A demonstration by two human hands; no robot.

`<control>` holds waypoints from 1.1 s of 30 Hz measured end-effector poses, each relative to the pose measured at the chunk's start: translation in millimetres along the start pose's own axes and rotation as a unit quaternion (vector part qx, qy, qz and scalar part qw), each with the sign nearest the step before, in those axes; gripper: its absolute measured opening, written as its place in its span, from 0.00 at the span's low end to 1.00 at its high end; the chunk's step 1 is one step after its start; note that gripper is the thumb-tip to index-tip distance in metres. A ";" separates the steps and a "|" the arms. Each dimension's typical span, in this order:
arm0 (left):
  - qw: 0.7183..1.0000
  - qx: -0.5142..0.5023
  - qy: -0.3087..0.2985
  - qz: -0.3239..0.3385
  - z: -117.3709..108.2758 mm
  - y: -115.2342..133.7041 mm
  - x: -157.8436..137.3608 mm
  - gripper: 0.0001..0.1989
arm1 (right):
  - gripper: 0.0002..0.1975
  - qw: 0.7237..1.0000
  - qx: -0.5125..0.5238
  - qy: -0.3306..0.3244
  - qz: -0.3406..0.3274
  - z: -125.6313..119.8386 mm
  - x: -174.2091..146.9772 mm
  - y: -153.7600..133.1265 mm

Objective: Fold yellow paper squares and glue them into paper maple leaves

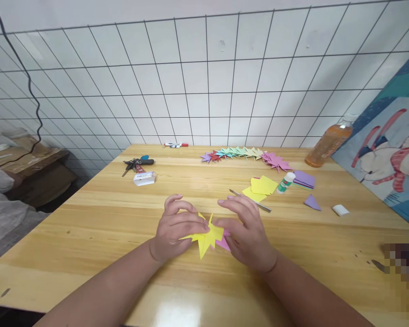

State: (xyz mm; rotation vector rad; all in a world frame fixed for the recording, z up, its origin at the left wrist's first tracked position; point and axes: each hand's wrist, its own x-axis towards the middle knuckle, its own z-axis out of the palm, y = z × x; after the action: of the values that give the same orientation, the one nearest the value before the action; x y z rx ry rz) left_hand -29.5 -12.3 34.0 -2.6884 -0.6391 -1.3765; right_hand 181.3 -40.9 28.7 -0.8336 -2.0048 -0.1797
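From my distant seat I saw the left hand [177, 226] clamped on a yellow folded paper [209, 235], its fingers hiding part of it, near the table's [88, 254] front. The right hand [247, 231] bent round the other side; I couldn't tell whether it gripped. A pink piece [223, 243] showed only partly beneath. Leftward, wood stretched to the edge; a metal tool [264, 208] lay just beyond the right fingers.

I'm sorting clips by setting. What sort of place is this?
Indoors, perhaps a casual craft spot, though whether home or shop I can't tell: a wooden table by a tiled wall, a glue stick, and folded yellow paper.
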 end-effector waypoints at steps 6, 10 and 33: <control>1.000 0.000 0.002 -0.005 1.3 -4.8 -3.0 0.06 | 0.08 0.999 -0.002 0.020 -0.033 -1.3 0.6 -3.6; 0.999 -0.008 0.001 -0.031 4.3 -3.3 -3.0 0.07 | 0.06 0.999 -0.011 0.048 -0.018 -1.9 -0.5 -4.3; 0.999 0.039 0.031 0.008 3.3 -5.0 -0.2 0.09 | 0.15 0.999 -0.012 -0.007 -0.030 -4.6 2.4 2.6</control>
State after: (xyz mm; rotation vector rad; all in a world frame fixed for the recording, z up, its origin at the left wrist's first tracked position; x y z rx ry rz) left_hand -29.0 -7.0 31.1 -2.5748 -0.6502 -1.3950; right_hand 185.3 -39.7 32.7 -0.7935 -2.0455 -0.2331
